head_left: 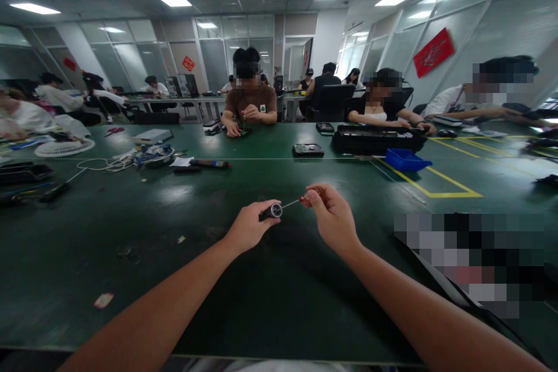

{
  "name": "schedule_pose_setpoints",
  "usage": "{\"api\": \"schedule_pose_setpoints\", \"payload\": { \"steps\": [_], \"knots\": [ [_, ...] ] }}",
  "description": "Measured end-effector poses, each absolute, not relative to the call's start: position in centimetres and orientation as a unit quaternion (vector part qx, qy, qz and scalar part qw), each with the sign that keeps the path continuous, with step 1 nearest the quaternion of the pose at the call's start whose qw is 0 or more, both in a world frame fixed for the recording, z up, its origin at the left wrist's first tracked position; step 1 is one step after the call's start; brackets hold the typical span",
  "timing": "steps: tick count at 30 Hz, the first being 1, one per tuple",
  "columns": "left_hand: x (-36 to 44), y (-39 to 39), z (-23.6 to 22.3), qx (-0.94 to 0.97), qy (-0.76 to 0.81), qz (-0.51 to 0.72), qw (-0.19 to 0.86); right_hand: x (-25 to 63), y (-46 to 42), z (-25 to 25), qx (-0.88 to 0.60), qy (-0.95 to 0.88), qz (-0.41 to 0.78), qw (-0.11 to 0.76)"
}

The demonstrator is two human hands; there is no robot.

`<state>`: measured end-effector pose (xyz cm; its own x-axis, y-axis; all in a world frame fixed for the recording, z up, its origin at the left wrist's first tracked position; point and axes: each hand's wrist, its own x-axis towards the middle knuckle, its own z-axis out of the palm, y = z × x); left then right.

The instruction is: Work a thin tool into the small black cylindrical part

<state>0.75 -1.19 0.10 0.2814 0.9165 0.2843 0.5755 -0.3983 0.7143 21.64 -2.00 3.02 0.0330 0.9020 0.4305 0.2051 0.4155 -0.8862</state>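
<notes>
My left hand (251,225) is closed around a small black flashlight-like cylinder (271,211) with a silvery ring at its end, which faces right. In my right hand (332,215) is a screwdriver (308,195) with a reddish, see-through handle. Its thin metal shaft points left and its tip meets the ringed end of the cylinder. Whether the tip sits inside or only touches the rim is too small to tell. Both hands are held above the green tabletop (279,302).
Ahead lie a hard drive (308,150), a long black casing (378,139) and a blue tray (406,160). Cables (152,154) and a black tool (210,164) lie to the left. A person (250,102) works across the table; others sit on both sides.
</notes>
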Motion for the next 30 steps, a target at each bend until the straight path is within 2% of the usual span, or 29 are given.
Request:
{"api": "schedule_pose_setpoints", "payload": {
  "steps": [4, 9, 17, 22, 30],
  "knots": [
    [0.7, -1.2, 0.1, 0.765, 0.491, 0.342, 0.238, 21.7, -2.1, 3.4, -0.461, -0.629, 0.294, 0.553],
    [0.4, -1.0, 0.0, 0.765, 0.493, 0.350, 0.224, 21.9, -2.5, 3.8, -0.531, -0.650, 0.217, 0.498],
    [-0.3, -0.3, -0.3, 0.760, 0.494, 0.364, 0.212, 21.5, -3.1, 3.8, -0.446, -0.746, 0.192, 0.456],
    [-0.1, -0.6, 0.1, 0.770, 0.497, 0.354, 0.189, 21.5, -3.0, 3.9, -0.486, -0.756, 0.181, 0.401],
    [0.1, -0.9, 0.3, 0.780, 0.494, 0.331, 0.193, 21.4, -2.9, 3.8, -0.481, -0.751, 0.189, 0.411]
  ]
}}
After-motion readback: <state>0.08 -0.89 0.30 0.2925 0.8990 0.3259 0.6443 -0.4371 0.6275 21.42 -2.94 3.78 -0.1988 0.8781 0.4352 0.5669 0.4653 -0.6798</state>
